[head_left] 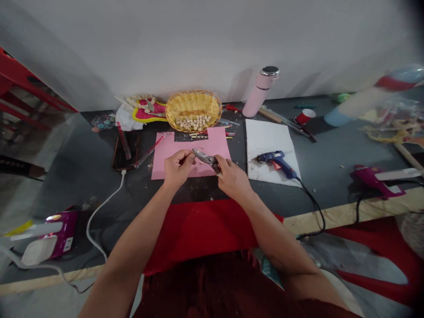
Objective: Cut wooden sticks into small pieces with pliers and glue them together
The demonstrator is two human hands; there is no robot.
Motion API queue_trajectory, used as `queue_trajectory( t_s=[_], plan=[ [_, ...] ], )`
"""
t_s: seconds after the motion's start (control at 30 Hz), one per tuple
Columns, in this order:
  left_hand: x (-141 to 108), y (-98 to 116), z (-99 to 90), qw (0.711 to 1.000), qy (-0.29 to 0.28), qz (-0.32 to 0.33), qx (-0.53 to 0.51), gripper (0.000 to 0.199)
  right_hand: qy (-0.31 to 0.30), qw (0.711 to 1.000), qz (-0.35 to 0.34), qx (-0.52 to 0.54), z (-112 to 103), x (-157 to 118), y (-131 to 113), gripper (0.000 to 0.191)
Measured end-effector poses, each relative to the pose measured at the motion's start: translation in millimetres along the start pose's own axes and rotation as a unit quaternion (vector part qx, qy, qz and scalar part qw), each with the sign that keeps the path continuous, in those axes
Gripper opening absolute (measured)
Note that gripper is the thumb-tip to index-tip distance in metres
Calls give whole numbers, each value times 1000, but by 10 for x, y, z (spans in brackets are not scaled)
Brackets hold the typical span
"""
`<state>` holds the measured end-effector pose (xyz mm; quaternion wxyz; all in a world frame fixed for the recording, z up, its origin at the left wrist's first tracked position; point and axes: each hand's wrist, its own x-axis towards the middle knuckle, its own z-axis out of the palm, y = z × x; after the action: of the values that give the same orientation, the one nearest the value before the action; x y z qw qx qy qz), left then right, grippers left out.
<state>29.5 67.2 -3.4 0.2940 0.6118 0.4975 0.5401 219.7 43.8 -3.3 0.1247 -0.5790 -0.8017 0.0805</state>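
Over a pink sheet of paper (162,163), my right hand (233,179) is closed around the handles of a pair of pruning shears (208,159). The blades point left, toward my left hand (179,168). That hand is pinched closed near the blade tip, and whatever sits between its fingers is too small to make out. Small pale scraps lie on the paper by the blades. Behind the paper stands a yellow wicker basket (194,106) with many small pale pieces (194,123) at its near side.
On the right, a blue glue gun (278,161) lies on a white board (265,134), its cord running over the table edge. A pink bottle (259,95) stands by the wall. At left are a phone (132,145) with a white cable and a purple device (64,234).
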Motion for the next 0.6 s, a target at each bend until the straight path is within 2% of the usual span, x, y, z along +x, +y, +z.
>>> queue_trajectory(
  t_s=[0.1,0.17,0.27,0.33,0.47,0.6],
  plan=[
    [41,-4,-40,999,-31,-17,-30,19,6,1000,-16,3,18,17,27,62],
    [74,-22,-76,994,-72,-43,-67,22,9,1000,-30,0,35,28,49,64],
    [110,-61,-127,978,-138,-96,-124,26,3,999,-43,-3,65,40,76,65],
    [122,-82,-150,969,-160,-121,-145,28,-2,999,-42,5,80,42,81,66],
    [128,-89,-164,965,-166,-132,-154,28,-3,999,-29,19,81,27,54,62],
    [116,-48,-138,973,-144,-121,-134,30,-12,1000,-14,1,60,11,20,55]
  ],
)
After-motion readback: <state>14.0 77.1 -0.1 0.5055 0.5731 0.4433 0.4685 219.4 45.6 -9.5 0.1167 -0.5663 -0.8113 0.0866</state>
